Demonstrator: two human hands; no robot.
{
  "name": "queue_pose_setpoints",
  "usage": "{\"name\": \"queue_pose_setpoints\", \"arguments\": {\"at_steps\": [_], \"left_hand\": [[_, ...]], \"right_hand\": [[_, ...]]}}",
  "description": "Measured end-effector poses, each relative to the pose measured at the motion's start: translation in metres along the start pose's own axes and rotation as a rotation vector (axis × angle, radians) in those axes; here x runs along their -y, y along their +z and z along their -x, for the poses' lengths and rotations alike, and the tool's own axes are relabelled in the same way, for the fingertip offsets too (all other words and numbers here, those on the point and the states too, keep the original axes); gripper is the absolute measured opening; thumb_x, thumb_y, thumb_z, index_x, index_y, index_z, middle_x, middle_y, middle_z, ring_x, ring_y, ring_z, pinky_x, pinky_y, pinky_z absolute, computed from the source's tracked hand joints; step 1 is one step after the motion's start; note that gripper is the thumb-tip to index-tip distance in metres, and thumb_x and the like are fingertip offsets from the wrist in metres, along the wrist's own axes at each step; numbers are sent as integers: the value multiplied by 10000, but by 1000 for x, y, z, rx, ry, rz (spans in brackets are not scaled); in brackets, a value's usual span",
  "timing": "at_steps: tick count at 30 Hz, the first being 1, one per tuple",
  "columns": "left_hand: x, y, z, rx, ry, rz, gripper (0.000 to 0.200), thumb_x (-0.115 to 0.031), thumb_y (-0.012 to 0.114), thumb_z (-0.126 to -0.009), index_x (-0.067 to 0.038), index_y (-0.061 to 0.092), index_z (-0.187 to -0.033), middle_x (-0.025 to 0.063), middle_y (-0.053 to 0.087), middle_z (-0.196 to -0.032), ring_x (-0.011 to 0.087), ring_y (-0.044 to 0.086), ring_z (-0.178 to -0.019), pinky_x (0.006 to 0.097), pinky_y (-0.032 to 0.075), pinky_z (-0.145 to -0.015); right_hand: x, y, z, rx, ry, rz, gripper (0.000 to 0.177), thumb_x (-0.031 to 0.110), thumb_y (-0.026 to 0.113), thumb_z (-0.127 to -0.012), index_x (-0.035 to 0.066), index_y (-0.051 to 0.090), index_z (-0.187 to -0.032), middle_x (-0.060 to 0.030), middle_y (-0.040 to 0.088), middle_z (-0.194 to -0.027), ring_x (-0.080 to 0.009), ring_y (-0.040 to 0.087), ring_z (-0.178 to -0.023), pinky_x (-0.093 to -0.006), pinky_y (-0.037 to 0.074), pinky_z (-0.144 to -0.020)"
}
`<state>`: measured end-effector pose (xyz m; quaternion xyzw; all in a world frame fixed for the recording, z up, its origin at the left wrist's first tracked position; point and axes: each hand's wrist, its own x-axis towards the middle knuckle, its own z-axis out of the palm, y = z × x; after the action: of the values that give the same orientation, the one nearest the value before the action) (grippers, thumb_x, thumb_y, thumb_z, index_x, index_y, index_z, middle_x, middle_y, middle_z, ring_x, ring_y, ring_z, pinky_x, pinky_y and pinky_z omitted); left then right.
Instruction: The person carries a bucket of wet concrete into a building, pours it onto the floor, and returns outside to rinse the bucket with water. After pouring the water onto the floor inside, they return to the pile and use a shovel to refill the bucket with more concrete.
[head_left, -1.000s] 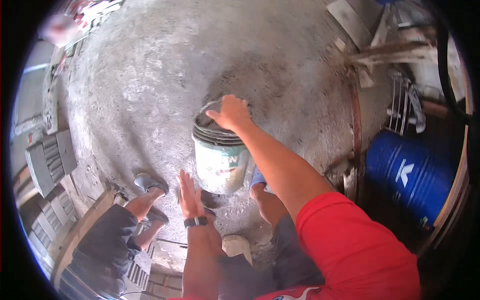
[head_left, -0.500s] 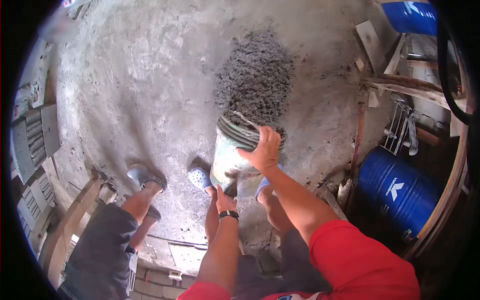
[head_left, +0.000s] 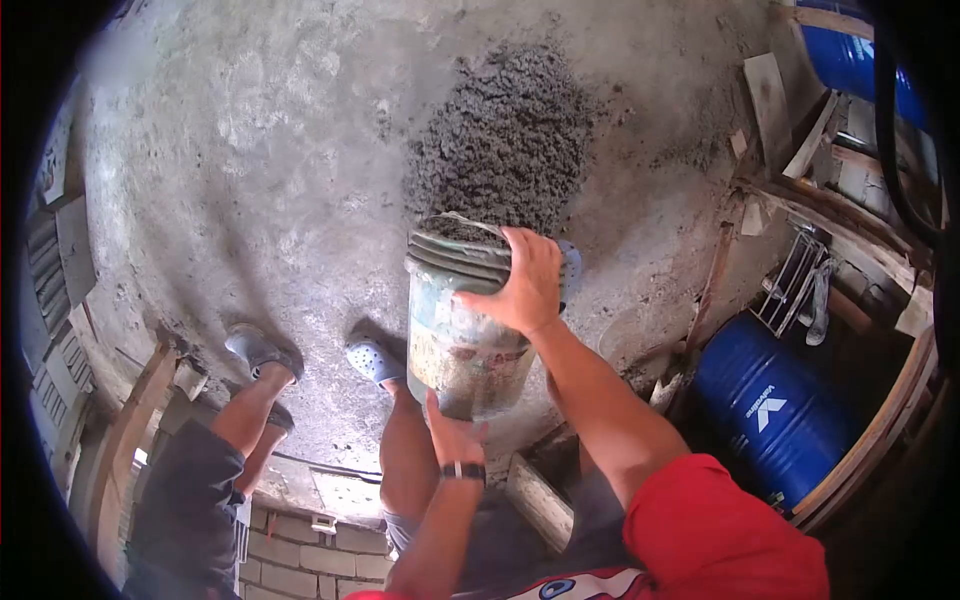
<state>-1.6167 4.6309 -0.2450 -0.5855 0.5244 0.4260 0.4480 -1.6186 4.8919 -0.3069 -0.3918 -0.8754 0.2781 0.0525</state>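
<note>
A dirty, pale green-white bucket [head_left: 465,325] lies tilted in front of me, its ribbed mouth toward a pile of wet, dark grey concrete mix [head_left: 505,130]. My right hand [head_left: 530,285] grips the rim side, thumb spread along the wall and fingers over the edge. Under the bucket's base, my left hand [head_left: 456,437] holds the lower end, a dark-banded watch on its wrist. A wire handle [head_left: 465,222] crosses the mouth. The bucket's inside is mostly hidden.
Another person's leg and grey shoe [head_left: 262,350] stand at the left. My light blue clog [head_left: 372,360] is beside the bucket. A blue drum [head_left: 775,410], a metal rack [head_left: 795,280] and wooden boards [head_left: 770,110] line the right. A wooden post [head_left: 130,440] stands lower left.
The bucket has tipped further, with more of its side showing, and both hands remain on it. My right foot has stepped forward beside the bucket's mouth. The view has shifted slightly.
</note>
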Motion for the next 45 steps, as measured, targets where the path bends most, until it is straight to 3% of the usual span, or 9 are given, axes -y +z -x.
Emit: {"name": "queue_pose_setpoints", "arguments": {"at_steps": [4,7,11,17,25,30,34,38,45], "left_hand": [[-10,5,61,158,-75,108,984,-765,577,-805,-70,341,-1460,137,402,-1424,297,398,-1253,520,388,-965],[-18,9,27,69,209,-30,892,-749,478,-885,-67,352,-1447,110,460,-1329,276,466,-1173,470,404,-953],[-7,38,-39,124,180,-14,1054,-844,388,-840,-155,111,-1587,122,124,-1649,349,124,-1509,636,162,-1127],[-16,106,-32,468,339,413,889,-740,392,-929,-145,196,-1561,71,258,-1585,277,274,-1432,409,214,-1177],[-54,82,5,375,376,485,776,-680,487,-929,-137,377,-1471,54,382,-1505,250,352,-1381,413,252,-1171],[-65,34,87,358,353,471,690,-643,497,-938,-128,467,-1397,52,487,-1412,254,449,-1305,424,339,-1118],[-70,-3,208,743,269,403,738,-589,506,-956,-90,380,-1485,112,385,-1508,270,381,-1374,428,337,-1128],[-77,-28,326,947,711,-87,849,-485,524,-965,-19,149,-1567,224,164,-1612,319,114,-1513,424,102,-1204],[-58,-111,510,1180,925,-357,929,-461,608,-922,-30,106,-1574,287,59,-1611,386,-11,-1515,460,34,-1200]], "right_hand": [[-1,-26,-82,321,172,42,1103,655,858,-546,0,467,-1342,-165,546,-1202,-312,523,-1121,-492,353,-1051],[-16,-27,-134,421,234,51,1153,691,838,-550,-49,474,-1356,-196,565,-1256,-322,553,-1173,-473,401,-1054],[-49,-17,-195,526,392,-80,1158,713,823,-526,-80,535,-1319,-254,581,-1306,-362,562,-1235,-412,437,-1049],[-107,31,-235,577,447,-150,1197,751,790,-528,-113,535,-1317,-294,575,-1307,-378,574,-1218,-408,443,-1042],[-66,2,-198,470,432,-32,1143,758,766,-559,-119,570,-1265,-276,628,-1220,-360,607,-1166,-384,447,-1027],[-17,-75,-157,391,476,-67,1070,730,774,-588,-73,584,-1269,-247,641,-1196,-325,635,-1100,-379,489,-947],[-5,-177,-119,291,523,-381,844,600,717,-796,-68,569,-1291,-169,654,-1183,-237,625,-1094,-357,478,-956],[-2,-304,-79,197,715,-679,731,533,655,-889,-50,553,-1319,-135,651,-1190,-221,620,-1057,-352,466,-950],[128,-537,28,10,680,-821,684,513,657,-895,-36,573,-1294,-124,657,-1160,-201,619,-1015,-332,467,-915]]}}
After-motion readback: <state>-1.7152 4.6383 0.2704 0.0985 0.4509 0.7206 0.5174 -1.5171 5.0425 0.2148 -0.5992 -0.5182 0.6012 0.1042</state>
